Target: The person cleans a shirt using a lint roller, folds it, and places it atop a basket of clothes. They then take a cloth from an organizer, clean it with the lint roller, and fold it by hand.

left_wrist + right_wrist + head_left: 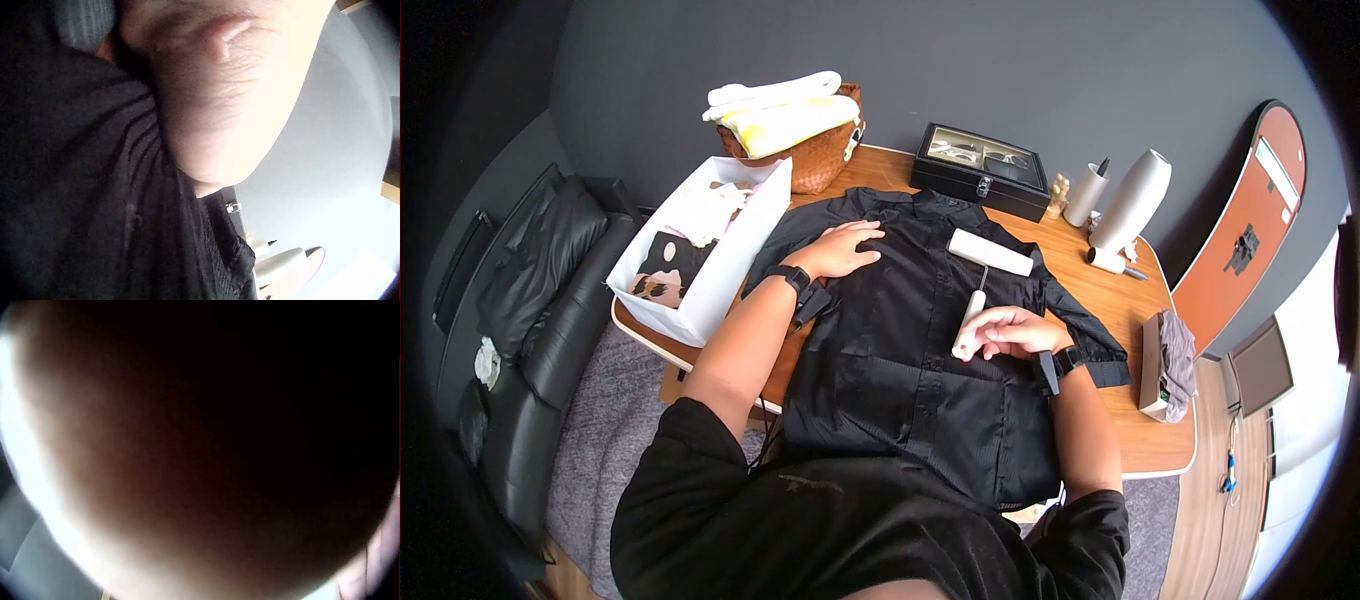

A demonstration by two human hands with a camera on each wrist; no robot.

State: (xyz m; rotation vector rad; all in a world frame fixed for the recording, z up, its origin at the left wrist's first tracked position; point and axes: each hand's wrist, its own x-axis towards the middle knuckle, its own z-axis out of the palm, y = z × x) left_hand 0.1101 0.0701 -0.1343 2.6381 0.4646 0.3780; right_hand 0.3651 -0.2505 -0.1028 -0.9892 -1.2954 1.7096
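A black button-front shirt point(880, 330) lies spread over the wooden table, collar at the far side. On its upper left part rests my left hand point(838, 248), fingers straight and palm down. The left wrist view shows the heel of that hand point(219, 119) against the creased black cloth. My right hand point(1015, 332) holds the handle of a white lint roller point(990, 252), whose roll lies across the shirt's upper right chest. Skin fills most of the right wrist view and hides the roller there.
A white box point(685, 315) of folded clothes stands at left, beside a brown woven basket point(805, 175) topped with towels. Behind the collar sits a black glasses case point(980, 195). At right are a silver hair dryer point(1133, 200) and a box with grey cloth point(1175, 365).
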